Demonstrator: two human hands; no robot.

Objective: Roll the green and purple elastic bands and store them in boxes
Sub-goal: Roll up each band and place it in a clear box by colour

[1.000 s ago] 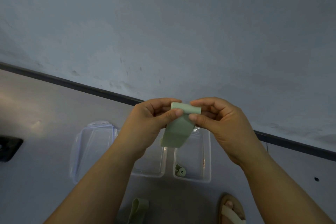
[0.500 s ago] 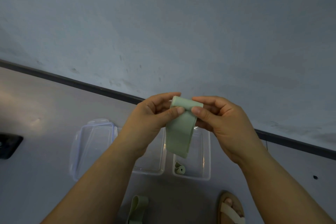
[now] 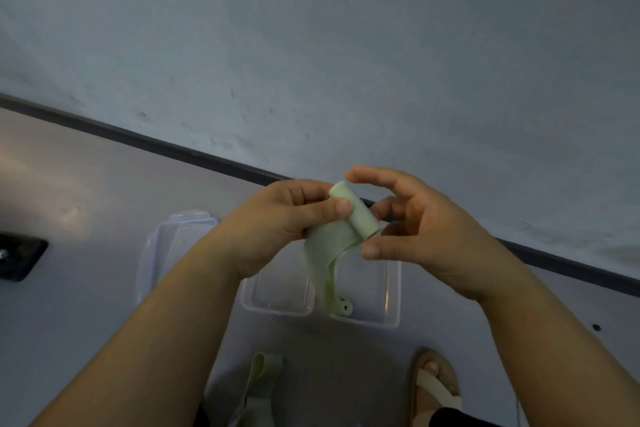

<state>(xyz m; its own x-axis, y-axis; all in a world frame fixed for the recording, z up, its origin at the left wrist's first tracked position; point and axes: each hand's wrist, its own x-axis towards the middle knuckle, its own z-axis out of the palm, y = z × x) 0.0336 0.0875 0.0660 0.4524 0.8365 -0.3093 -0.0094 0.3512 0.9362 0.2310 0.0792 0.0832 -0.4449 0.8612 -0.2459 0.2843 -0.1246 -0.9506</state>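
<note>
**Head cam: green band half rolled, held over the boxes**

Head view looks down at both hands held up in front of a grey wall, above the floor. The green band point(image 3: 354, 215) is partly wound into a short fat roll. Its long axis runs on a slant, with the far end up and to the left and the near end down and to the right. The loose tail hangs from the roll and twists as it drops toward the boxes.

The left hand point(image 3: 277, 222) grips the roll, thumb pressed flat across the front and fingers curled behind. The right hand point(image 3: 426, 236) is spread loosely round the lower end. Its index finger is lifted clear above, and its thumb tip sits just under the end. I can't tell if that thumb actually touches.

On the floor sit two clear boxes side by side, the left box point(image 3: 277, 311) and the right box point(image 3: 393, 295). A small rolled band point(image 3: 343, 307) lies in the right one, near its front left corner. A clear lid point(image 3: 152, 253) lies just left of the boxes. Another green band point(image 3: 263, 371) lies unrolled nearer the person, and a sandalled foot point(image 3: 436, 381) is off to its right. A dark skirting strip runs diagonally along the wall behind the boxes, and open floor stretches off to the left.
</note>
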